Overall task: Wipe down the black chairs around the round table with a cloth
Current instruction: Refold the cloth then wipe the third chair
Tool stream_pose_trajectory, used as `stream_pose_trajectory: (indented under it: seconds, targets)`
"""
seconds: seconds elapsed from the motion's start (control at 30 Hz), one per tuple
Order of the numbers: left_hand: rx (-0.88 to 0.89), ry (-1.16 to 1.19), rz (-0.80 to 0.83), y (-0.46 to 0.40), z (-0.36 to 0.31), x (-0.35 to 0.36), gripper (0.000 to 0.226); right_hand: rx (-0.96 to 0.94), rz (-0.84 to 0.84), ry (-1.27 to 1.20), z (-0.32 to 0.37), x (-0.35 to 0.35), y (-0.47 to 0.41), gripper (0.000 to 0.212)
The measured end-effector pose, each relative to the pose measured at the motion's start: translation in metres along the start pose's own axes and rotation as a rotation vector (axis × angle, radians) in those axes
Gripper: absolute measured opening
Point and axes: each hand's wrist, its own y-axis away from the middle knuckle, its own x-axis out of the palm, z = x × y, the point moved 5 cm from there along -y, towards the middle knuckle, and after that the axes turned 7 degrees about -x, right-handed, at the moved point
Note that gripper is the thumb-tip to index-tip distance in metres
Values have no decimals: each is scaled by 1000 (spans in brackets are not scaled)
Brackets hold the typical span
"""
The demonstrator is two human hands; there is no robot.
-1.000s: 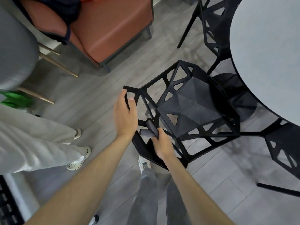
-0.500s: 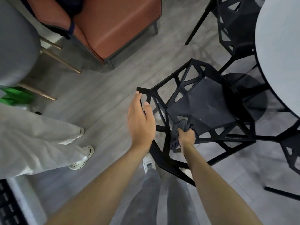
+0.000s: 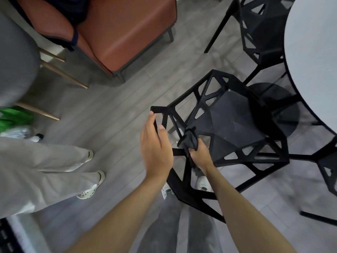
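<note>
On a grey wood-plank floor, a black angular openwork chair stands just beside a pale round table. The right hand grips a bunched dark grey cloth against the chair's seat edge. The left hand, fingers straight and relaxed, touches the chair's backrest frame.
</note>
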Motion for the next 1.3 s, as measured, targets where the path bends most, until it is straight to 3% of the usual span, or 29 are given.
stream_pose_trajectory:
  seconds: [0.27, 0.37, 0.6, 0.83, 1.0, 1.2, 1.3]
  targets:
    - [-105, 178, 9, 0, 0, -5, 58, -276, 74, -224, 78, 5, 64, 15]
    - [-110, 223, 16, 0, 0, -5, 58, -246, 126, -301, 69, 7, 63, 20]
    - [-88, 145, 7, 3, -1, -4, 55, -52, 51, -53, 38, -3, 15, 15]
    - [-102, 132, 13, 2, 2, -5, 55, -297, 89, -260, 97, 7, 82, 23]
    - [-110, 146, 21, 2, 0, -4, 56, -316, 74, -218, 104, 16, 47, 19]
    - [-92, 85, 29, 3, -3, -3, 55, -258, -96, -267, 125, 21, -36, 27]
    - [-96, 63, 28, 3, -3, -3, 56, -254, -85, -258, 118, 24, -23, 22]
